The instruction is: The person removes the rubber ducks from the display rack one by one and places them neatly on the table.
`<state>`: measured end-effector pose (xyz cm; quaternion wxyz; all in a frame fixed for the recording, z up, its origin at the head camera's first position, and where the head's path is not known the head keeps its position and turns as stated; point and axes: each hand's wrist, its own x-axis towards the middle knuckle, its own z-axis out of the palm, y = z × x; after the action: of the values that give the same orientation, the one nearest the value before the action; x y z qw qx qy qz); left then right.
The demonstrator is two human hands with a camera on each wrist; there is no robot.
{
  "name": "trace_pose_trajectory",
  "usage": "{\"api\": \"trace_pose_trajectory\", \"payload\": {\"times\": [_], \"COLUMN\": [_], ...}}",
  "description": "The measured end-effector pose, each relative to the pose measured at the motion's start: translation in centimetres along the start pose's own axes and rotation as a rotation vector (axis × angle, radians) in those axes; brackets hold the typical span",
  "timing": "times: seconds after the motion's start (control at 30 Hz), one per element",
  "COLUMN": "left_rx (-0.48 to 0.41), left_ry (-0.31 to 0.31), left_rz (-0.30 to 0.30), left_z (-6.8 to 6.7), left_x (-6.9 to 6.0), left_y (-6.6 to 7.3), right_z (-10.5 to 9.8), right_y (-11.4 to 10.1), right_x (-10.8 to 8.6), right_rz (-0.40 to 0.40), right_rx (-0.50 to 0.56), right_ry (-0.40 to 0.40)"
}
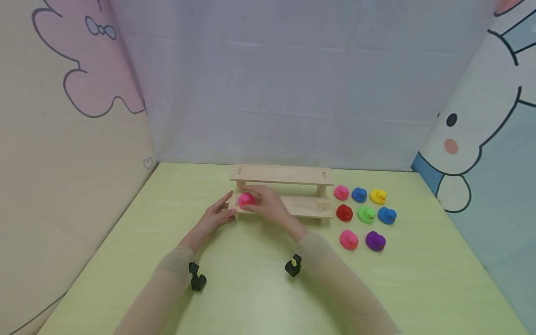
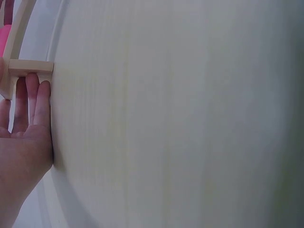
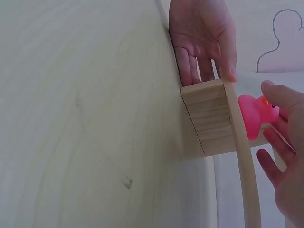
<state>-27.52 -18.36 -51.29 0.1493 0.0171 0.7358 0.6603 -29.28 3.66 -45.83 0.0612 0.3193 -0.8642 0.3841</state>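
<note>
A pink rubber duck (image 1: 246, 199) sits at the left end of the lower board of a two-tier wooden shelf (image 1: 307, 204). My right hand (image 1: 270, 204) reaches over the board and holds this duck (image 3: 256, 114) between thumb and fingers. At the shelf's left end, my left hand (image 1: 214, 218) has its fingers extended. In the left wrist view, the fingers of the left hand (image 2: 31, 142) touch the shelf's end support (image 2: 31, 66). The right wrist view shows the left thumb at the board's edge.
Right of the shelf stand several rubber ducks in loose rows, among them a red duck (image 1: 344, 212), a green duck (image 1: 366, 214), a yellow duck (image 1: 378, 196) and a purple duck (image 1: 375, 241). A pale curtain (image 1: 284, 93) hangs behind the light wooden table (image 1: 251, 288).
</note>
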Motion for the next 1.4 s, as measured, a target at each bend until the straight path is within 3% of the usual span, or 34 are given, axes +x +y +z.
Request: {"api": "trace_pose_trajectory", "payload": {"times": [0.2,0.57,0.9,1.17,1.4], "left_rx": [0.012,-0.009,-0.007,-0.021,-0.020], "left_ry": [0.001,-0.007,-0.001,-0.012,0.006], "left_rz": [-0.009,-0.024,0.004,0.037,0.030], "left_z": [0.1,0.1,0.0,0.0,0.1], "left_x": [0.1,0.0,0.4,0.5,0.2], "left_y": [0.0,0.3,-0.1,-0.3,-0.1], "right_z": [0.5,-0.1,-1.1,-2.6,-4.1], "right_y": [0.1,-0.3,-0.2,-0.4,-0.1], "right_x": [-0.1,-0.1,-0.5,-1.6,-3.2], "right_rz": [0.056,0.085,0.058,0.027,0.010], "right_rx": [0.005,0.023,0.018,0.016,0.011], "right_ry": [0.018,0.009,0.034,0.068,0.088]}}
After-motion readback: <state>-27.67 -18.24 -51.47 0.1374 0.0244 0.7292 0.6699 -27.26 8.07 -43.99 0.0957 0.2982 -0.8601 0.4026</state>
